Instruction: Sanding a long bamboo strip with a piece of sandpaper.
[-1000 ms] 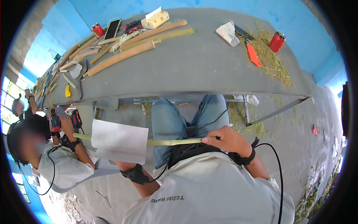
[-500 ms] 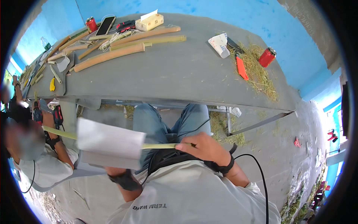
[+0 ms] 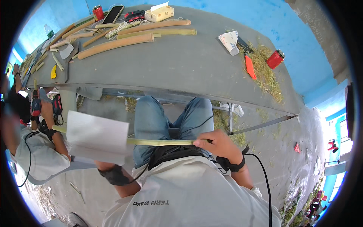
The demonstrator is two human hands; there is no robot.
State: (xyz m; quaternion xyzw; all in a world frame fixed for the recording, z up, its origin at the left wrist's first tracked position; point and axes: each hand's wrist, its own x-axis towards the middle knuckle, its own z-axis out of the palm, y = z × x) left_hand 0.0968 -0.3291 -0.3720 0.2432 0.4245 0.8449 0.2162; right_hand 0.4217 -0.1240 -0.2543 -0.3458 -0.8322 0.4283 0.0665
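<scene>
My right hand (image 3: 216,144) grips the right end of a thin green bamboo strip (image 3: 159,142) that lies across my lap above my blue jeans (image 3: 151,121). My left hand is hidden under a folded white sheet of paper (image 3: 96,136) wrapped around the strip near its left end; only the left wrist with a black band (image 3: 113,176) shows. The strip's left tip (image 3: 58,128) pokes out past the paper.
A grey table (image 3: 181,68) stands ahead with several bamboo poles (image 3: 117,43), a phone (image 3: 113,14), red cans (image 3: 275,59), a small box (image 3: 159,13), an orange knife (image 3: 250,67) and dry straw (image 3: 264,72). Another person (image 3: 34,151) sits at my left with red tools.
The view has tilted, shifting the table leftward and upward. The paper has slid along the strip toward its left end while my right hand keeps holding the right end.
</scene>
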